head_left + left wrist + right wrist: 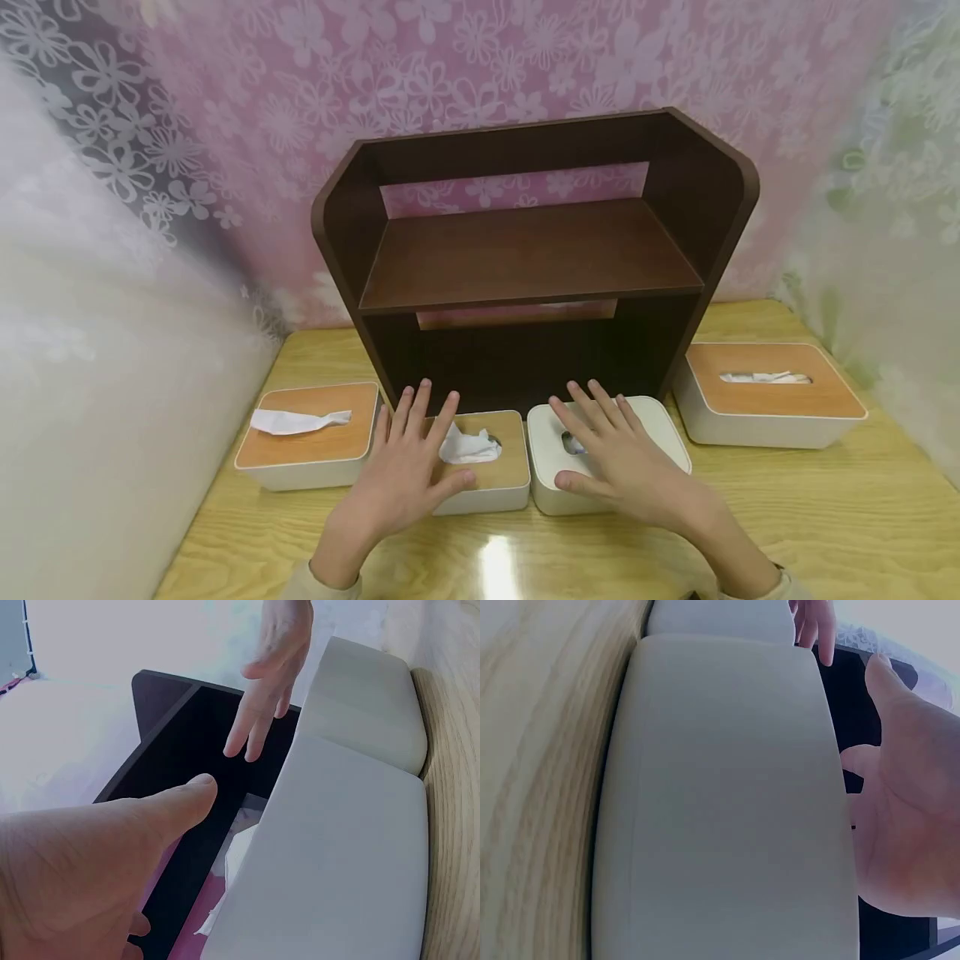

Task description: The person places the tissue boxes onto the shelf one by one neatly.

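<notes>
Pink floral sheeting (465,83) covers the back, with paler panels at both sides. The wood-grained tabletop (810,500) spreads below, a bright reflection near its front edge. On it stands a dark brown two-tier shelf unit (532,254), upright, with cut-out gaps in its back through which the pink shows.

Four tissue boxes sit around the shelf's foot. The far-right box (772,400), white-walled with an orange-brown lid, is beside the shelf's right side. The far-left box (315,447), similarly coloured, lies by its left side. Between them, in front of the shelf, the white-lidded box (652,425) stands just beside the box with the light wooden lid (495,475), which is on its left.

The person's left hand (408,467) is held over the left part of the wooden-lidded box, fingers spread, gripping nothing. The right hand (618,462) is over the white-lidded box, fingers likewise spread and extended; whether it touches the lid cannot be told.

Pale sleeves (322,583) end at the wrists. A white tissue (296,422) lies across the far-left lid, and a crumpled tissue (472,448) pokes from the wooden-lidded box's slot.
</notes>
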The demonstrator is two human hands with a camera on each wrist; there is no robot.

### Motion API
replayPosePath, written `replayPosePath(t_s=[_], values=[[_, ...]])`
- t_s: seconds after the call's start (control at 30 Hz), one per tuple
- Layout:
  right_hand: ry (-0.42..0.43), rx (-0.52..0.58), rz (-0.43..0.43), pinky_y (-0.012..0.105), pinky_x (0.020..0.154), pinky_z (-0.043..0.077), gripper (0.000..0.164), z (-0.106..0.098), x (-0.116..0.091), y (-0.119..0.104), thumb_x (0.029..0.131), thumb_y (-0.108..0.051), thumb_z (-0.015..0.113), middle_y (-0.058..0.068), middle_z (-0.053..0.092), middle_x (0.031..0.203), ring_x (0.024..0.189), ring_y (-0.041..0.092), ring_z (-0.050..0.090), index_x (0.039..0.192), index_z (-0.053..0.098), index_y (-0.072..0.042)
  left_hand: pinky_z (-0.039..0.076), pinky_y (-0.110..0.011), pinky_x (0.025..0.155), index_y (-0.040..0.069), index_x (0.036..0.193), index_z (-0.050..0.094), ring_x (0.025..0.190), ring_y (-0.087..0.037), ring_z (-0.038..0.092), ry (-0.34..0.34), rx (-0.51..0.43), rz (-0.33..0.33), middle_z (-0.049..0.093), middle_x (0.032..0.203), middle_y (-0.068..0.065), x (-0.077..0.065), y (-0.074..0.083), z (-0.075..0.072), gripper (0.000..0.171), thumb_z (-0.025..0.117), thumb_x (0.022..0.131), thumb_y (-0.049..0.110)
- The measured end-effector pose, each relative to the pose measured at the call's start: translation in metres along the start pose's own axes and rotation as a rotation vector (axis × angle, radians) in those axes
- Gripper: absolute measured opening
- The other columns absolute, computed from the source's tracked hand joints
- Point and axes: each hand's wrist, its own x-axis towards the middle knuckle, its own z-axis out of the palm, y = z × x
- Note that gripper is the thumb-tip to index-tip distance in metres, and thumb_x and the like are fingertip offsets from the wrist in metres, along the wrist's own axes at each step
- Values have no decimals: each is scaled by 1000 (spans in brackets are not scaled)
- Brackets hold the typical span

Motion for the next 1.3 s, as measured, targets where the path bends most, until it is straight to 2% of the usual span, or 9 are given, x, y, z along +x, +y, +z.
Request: replayPosePath(t_s=[0.3,0.47,0.77,0.97,1.17,1.3], values=[[31,-50,-54,60,118,10,89,10,0,-9,91,-63,57,11,13,166,152,36,4,160,19,-23,8,-67,116,22,161,7,151,-42,3,-10,-6,7,2,165,-19,-2,-1,0,96,52,91,69],[34,-70,-81,61,117,13,90,17,-1,-15,90,-66,55,14,17,164,152,37,6,160,20,-22,9,-66,116,23,161,5,151,-42,4,-16,-8,6,1,165,-18,-4,-1,0,97,53,91,68],[57,-63,-111,62,116,16,96,25,1,-22,86,-61,65,20,21,162,151,40,11,160,22,-16,9,-67,116,20,161,4,150,-44,5,-40,-20,25,0,164,-21,-5,-2,0,97,50,91,69],[51,-58,-125,62,117,15,93,29,4,-28,87,-62,63,22,21,161,150,40,11,159,26,-15,11,-67,115,20,162,7,150,-43,7,-30,-57,43,-1,165,-20,-4,-4,-1,97,55,91,66],[10,-78,-147,61,117,16,91,33,6,-35,89,-61,62,24,23,160,151,40,11,157,29,-10,14,-66,115,19,162,9,149,-44,11,-44,-71,41,2,165,-20,-14,-11,4,96,56,91,66],[7,-93,-140,61,117,17,91,35,6,-38,88,-61,62,25,25,159,150,40,12,156,30,-8,19,-66,114,20,161,11,148,-46,13,-40,-147,21,3,165,-20,-25,-16,10,95,61,91,61]])
